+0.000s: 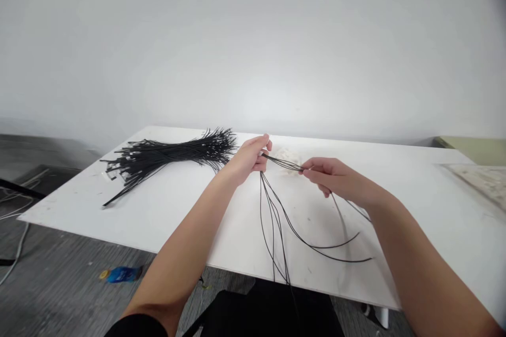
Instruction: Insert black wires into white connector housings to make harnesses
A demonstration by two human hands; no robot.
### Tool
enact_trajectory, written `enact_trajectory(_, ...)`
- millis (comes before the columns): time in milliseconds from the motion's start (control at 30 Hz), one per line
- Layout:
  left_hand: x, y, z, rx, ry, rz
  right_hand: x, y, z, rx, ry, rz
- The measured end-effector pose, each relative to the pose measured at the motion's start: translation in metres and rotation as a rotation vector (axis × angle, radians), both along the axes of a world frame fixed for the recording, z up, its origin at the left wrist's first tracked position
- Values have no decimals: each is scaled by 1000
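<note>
Several thin black wires (282, 161) stretch between my two hands above the white table. My left hand (253, 152) is closed around them near the table's middle. Below it, more loose wire ends (279, 221) hang and curve, some toward the right and some over the front edge. Pinched fingers of my right hand (326, 175) hold the same wires farther right, and a few strands trail out beneath that hand. Left of my left hand lies a large bundle of black wires (177, 151), fanned out at both ends.
Behind my hands a pale, whitish pile (288, 160) sits on the white table (138, 224). A flat tray-like item (478, 181) lies at the right. On the floor are a blue bottle (120, 274) and, at the left, white cables (19, 253). A wall stands behind the table.
</note>
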State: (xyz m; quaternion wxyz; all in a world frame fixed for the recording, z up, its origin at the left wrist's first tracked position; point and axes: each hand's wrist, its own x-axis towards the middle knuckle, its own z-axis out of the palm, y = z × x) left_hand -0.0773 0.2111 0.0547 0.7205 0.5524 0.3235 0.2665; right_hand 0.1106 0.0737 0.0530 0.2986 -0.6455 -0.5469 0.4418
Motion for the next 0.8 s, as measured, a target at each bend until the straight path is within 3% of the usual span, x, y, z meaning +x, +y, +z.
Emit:
enact_trajectory(300, -3, 0, -1, -1, 25, -105, 42, -4, -2, 62, -375, -231)
enact_trajectory(500, 6, -9, -8, -63, 16, -149, 57, -5, -15, -3, -462, -191)
enact_trajectory(600, 12, -17, -12, -88, 12, -154, 45, 1, -21, 93, -465, -234)
enact_trajectory(800, 19, -28, -14, -106, -37, -147, -10, 9, -14, 388, -301, -260)
